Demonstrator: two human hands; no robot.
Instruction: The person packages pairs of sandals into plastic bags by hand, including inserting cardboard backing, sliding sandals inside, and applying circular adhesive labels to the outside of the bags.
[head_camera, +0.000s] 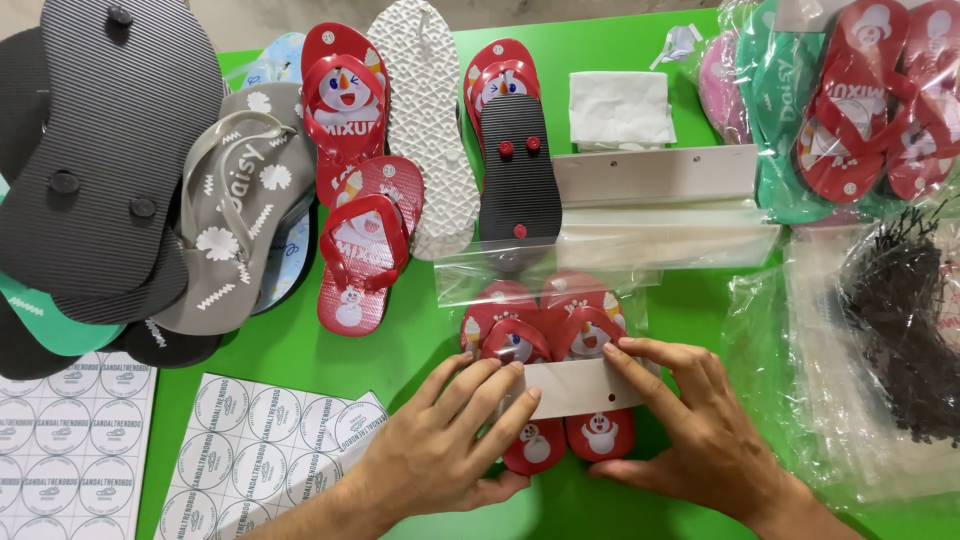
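Both hands (575, 425) on bagged red sandals (555, 330)

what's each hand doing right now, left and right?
Left hand: open, fingers flat on the white card strip across the bagged pair of red sandals.
Right hand: open, fingertips pressing the strip's other end; grasps nothing.

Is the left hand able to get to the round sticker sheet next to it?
Probably yes: the left hand lies right beside the sticker sheet, and nothing stands between them, though it is pressing the white card.
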